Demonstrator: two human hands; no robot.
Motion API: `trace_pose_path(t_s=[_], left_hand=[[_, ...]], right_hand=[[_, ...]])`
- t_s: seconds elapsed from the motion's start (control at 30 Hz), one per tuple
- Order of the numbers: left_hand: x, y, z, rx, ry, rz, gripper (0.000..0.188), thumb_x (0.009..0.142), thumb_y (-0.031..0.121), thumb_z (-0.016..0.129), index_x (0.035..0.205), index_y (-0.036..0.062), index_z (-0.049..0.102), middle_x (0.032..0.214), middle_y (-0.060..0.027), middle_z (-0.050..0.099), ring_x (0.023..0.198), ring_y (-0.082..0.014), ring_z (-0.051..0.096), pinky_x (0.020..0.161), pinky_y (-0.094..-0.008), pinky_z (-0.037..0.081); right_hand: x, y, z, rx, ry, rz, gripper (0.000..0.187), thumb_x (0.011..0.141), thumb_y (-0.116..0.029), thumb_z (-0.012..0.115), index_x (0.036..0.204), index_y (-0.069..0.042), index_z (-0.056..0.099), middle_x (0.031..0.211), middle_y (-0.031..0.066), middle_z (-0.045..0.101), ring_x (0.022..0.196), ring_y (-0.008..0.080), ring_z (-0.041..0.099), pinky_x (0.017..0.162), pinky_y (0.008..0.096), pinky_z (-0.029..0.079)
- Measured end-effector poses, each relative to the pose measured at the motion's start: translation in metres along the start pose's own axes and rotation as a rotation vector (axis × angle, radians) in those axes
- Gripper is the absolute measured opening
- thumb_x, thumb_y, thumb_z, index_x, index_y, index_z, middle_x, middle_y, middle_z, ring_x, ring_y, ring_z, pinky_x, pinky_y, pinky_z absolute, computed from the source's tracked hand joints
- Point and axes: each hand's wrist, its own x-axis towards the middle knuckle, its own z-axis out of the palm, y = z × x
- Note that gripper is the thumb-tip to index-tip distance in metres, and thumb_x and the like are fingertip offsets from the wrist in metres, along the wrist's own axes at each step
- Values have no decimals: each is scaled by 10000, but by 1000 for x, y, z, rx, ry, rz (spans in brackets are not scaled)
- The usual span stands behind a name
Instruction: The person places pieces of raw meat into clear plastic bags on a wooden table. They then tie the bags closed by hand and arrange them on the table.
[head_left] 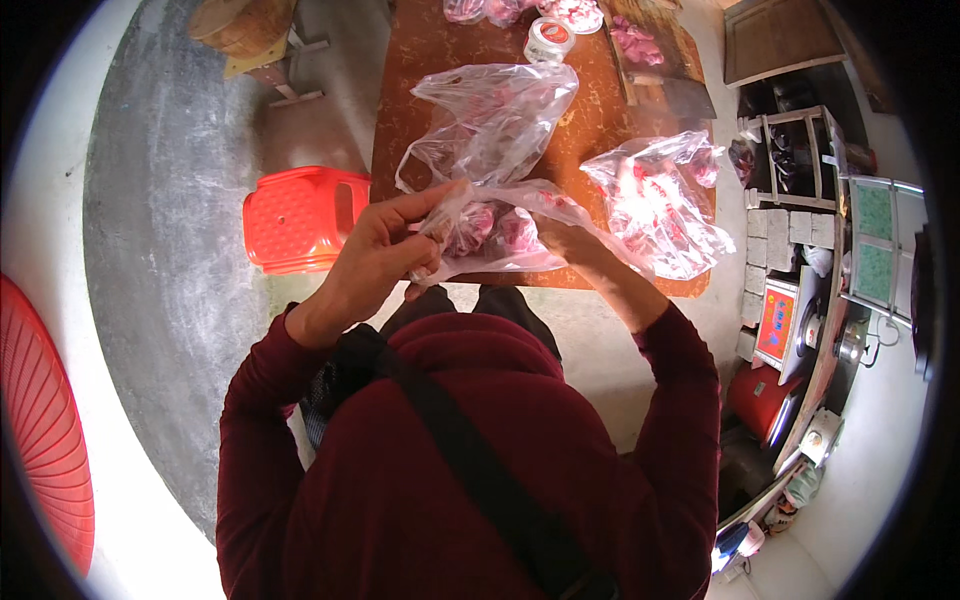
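At the near edge of the table, my left hand (380, 248) pinches the rim of a clear plastic bag (535, 264) between thumb and fingers. Inside the bag lie pink-and-white pieces that look like raw meat (472, 230). My right hand (566, 240) reaches into the same bag from the right; plastic covers its fingers, so whether it grips a piece cannot be made out. Just beyond lies another clear bag (495, 105), crumpled and touching the first. To the right, a third clear bag (655, 205) holds reddish pieces, partly washed out by bright light.
On the brown table (400, 95) a round lidded tub (549, 40) stands at the back, near a wooden board (680, 60) with pink meat and a dark blade. A red plastic stool (300, 220) is on the left. Shelves (800, 150) line the right wall.
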Motion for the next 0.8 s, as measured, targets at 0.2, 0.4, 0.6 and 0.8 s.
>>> trace_pose_path(t_s=[0.2,0.4,0.6,0.8], left_hand=[[3,1,8,-41,44,-6,572,759,-13,434,1329,-2,395,667,9,455,500,-58,411,437,-197,361],[6,2,7,15,36,-30,577,754,-9,437,1330,-3,395,709,7,473,511,-55,428,438,-193,368],[-1,4,4,87,79,-21,577,742,-11,441,1318,9,419,794,-26,557,533,-58,453,439,-195,381],[-3,19,0,266,68,42,534,735,-16,430,1268,-11,474,725,-26,571,526,-57,469,441,-193,382]], right_hand=[[-18,-31,-15,-889,-118,41,413,834,-11,500,1226,-140,518,1105,39,579,974,145,550,837,270,436],[-30,-28,3,324,186,99,185,846,-115,518,1000,-44,592,931,110,587,800,231,580,665,349,479],[-51,-140,-65,-918,327,-55,325,805,-124,554,1124,-70,526,972,149,562,901,318,557,792,444,439],[-95,-105,-110,-169,278,470,112,780,-97,575,814,7,602,664,67,577,644,214,571,660,330,459]])
